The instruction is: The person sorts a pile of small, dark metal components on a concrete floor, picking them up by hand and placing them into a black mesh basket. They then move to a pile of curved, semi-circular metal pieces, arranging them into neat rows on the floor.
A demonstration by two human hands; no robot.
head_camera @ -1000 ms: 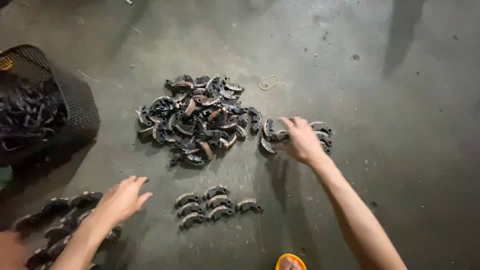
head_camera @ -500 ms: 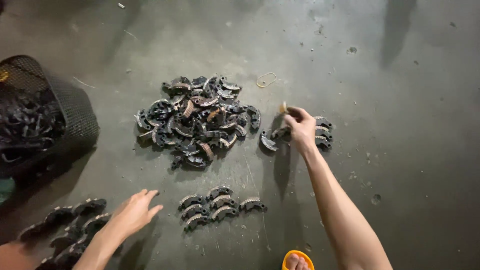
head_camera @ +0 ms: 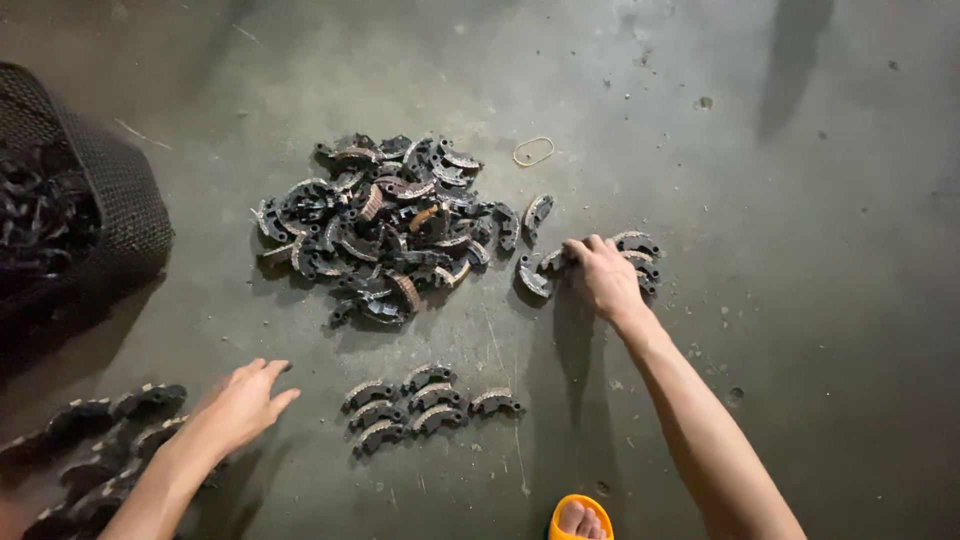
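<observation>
My right hand (head_camera: 603,277) rests on a small cluster of curved metal parts (head_camera: 634,256), fingers bent over them; I cannot tell if it grips one. My left hand (head_camera: 240,404) hovers open and holds nothing. Between my hands lie neat rows of parts (head_camera: 425,402). Beyond them is the big pile (head_camera: 385,225) on the floor (head_camera: 800,250).

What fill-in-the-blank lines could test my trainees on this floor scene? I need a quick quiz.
The right hand rests on the small cluster of curved parts to the ____ of the big pile.
The left hand is spread open and holds ____.
The mesh basket sits at the picture's ____ edge.
Answers: right; nothing; left
</observation>
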